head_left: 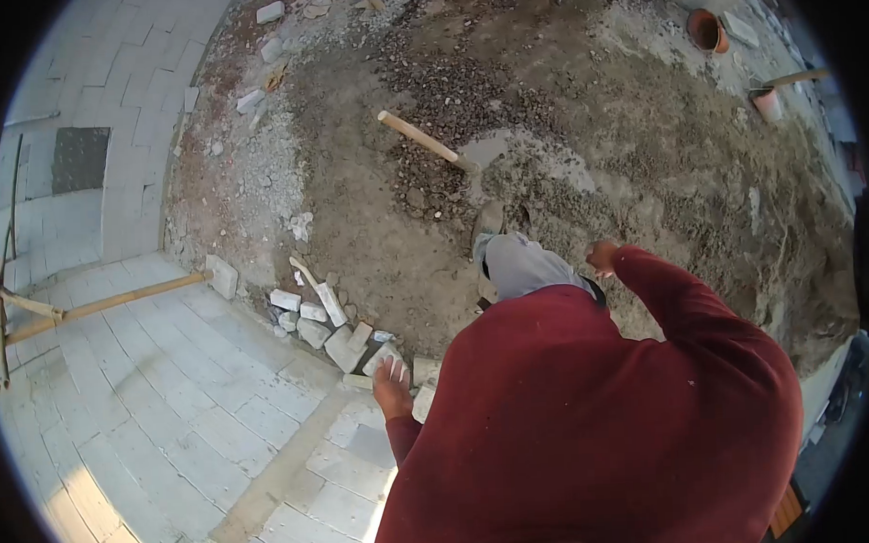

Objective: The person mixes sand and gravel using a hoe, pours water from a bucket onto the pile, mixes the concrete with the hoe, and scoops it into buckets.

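Note:
My left hand [393, 388] is at the lower middle, beside broken blocks [346, 347] at the foot of the block wall; its fingers are apart and nothing shows in them. My right hand [602, 257] hangs by my right hip, above the dirt, with its fingers curled; whether it holds anything is hidden. Ahead of my foot, a wooden handle [418, 136] slants up from a patch of grey mortar [536, 155]; the tool's head is hard to make out. Neither hand touches it.
Gravel and dirt [355, 198] cover the ground. A brown bucket [707, 31] lies tipped at the upper right, near another bucket [767, 105] with a stick. A bamboo pole [120, 307] crosses the block wall [151, 368] at left. White rubble [269, 13] lies upper left.

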`<state>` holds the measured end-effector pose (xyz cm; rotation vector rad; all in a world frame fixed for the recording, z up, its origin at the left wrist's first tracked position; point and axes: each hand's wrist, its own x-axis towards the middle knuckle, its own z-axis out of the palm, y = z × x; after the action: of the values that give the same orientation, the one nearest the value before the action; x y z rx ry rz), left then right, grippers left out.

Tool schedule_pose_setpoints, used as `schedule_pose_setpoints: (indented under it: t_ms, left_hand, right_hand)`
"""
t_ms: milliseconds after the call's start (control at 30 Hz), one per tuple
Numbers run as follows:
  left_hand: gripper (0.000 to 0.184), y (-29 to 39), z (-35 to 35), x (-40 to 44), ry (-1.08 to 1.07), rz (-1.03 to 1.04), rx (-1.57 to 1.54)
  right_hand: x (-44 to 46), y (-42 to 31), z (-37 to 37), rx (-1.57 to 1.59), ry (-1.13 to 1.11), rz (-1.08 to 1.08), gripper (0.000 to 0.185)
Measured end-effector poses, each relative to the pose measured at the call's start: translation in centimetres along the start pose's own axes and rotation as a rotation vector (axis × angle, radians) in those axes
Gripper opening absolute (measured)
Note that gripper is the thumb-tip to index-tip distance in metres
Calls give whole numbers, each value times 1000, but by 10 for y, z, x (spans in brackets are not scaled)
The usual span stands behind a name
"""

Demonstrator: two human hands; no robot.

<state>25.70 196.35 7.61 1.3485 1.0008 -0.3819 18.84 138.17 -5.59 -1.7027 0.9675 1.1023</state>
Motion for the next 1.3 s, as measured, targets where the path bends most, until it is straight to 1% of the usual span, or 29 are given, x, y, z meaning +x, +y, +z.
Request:
schedule_pose_setpoints:
  t_ms: [33, 67, 100, 133, 200, 233, 267, 333, 400, 467, 533, 567, 600, 633, 700, 767, 800, 833, 867, 900, 933, 1000, 1067, 1100, 1133, 1167, 1200, 1267, 1300]
  left_hand:
    - [65, 17, 23, 9, -30, -16, 64]
    - [64, 30, 34, 15, -46, -44, 128]
    - [60, 47, 40, 27, -176, 20, 394]
    - [57, 62, 44, 41, -291, 118, 648]
    - [51, 134, 132, 32, -353, 29, 837]
    - [49, 152, 151, 55, -465, 190, 960]
    - [46, 171, 171, 78, -578, 354, 1065]
    - [45, 223, 246, 101, -701, 493, 1272]
    - [45, 256, 318, 147, -818, 842, 1443]
    - [45, 278, 400, 190, -899, 1185, 1577]
    - [46, 273, 475, 256, -982, 1563, 1564]
    - [47, 265, 509, 283, -979, 1712, 1626]
    - [48, 255, 534, 307, -964, 1865, 1684]
    - [46, 244, 557, 330, -981, 1685, 2006]
    - [44, 222, 570, 376, -920, 1168, 2613]
    - [38, 190, 535, 455, -1101, 798, 2700]
    - [34, 187, 501, 450, -1130, 283, 2617]
    - [36, 178, 458, 455, -1136, 143, 2550]
    - [38, 169, 408, 464, -1144, 206, 2514]
    - [44, 165, 365, 454, -1069, 390, 2389]
    - [50, 159, 334, 450, -916, 322, 2348]
    - [47, 143, 292, 461, -796, 350, 2267]
    - [43, 132, 264, 467, -747, 326, 2172]
    - [41, 122, 269, 470, -757, 309, 2085]
    - [40, 112, 268, 468, -760, 268, 2007]
    - [40, 96, 276, 473, -849, 325, 1900]
    - [40, 72, 302, 483, -938, 388, 1782]
    - [47, 10, 391, 491, -1077, 210, 1601]
    - [48, 2, 464, 459, -1149, -2, 1526]
  right_hand:
    - [28, -5, 4, -39, -27, -66, 31]
    - [49, -20, 8, -19, -17, -17, 29]
    - [78, -32, 11, -7, -17, 34, 27]
    - [109, -44, 17, -70, -40, -71, 25]
    - [152, -81, 28, -313, 110, -267, 22]
    - [177, -97, 35, -439, 205, -350, 20]
    - [199, -113, 48, -682, 432, -507, 20]
    - [206, -169, 64, -614, 561, -533, 21]
    - [260, -210, 99, -328, 570, -533, 21]
    - [237, -271, 102, -436, 562, -647, 19]
    - [231, -325, 109, -474, 495, -598, 24]
    - [250, -337, 128, 10, 448, -577, 23]
    - [262, -349, 141, 170, 455, -571, 23]
    - [274, -362, 153, 332, 465, -570, 23]
    - [255, -390, 158, -26, 541, -621, 24]
    - [262, -427, 170, 1197, 192, -138, 35]
    - [271, -443, 179, 1764, -30, 168, 42]
    - [290, -455, 192, 1820, -56, 230, 41]
    - [316, -465, 206, 1876, -83, 280, 40]
    - [349, -471, 228, 1796, 52, 325, 37]
    - [372, -475, 260, 1712, 172, 382, 35]
    - [387, -475, 298, 2105, 108, 276, 24]
    - [377, -477, 316, 2018, 184, 288, 20]
    - [383, -472, 304, 1966, 237, 267, 18]
    - [387, -460, 294, 1848, 430, 225, 21]
    - [393, -447, 281, 1724, 610, 189, 25]
    - [391, -429, 239, 1635, 730, 107, 29]
    - [392, -390, 133, 1491, 934, -34, 32]
    - [396, -369, 71, 1439, 1018, -99, 32]
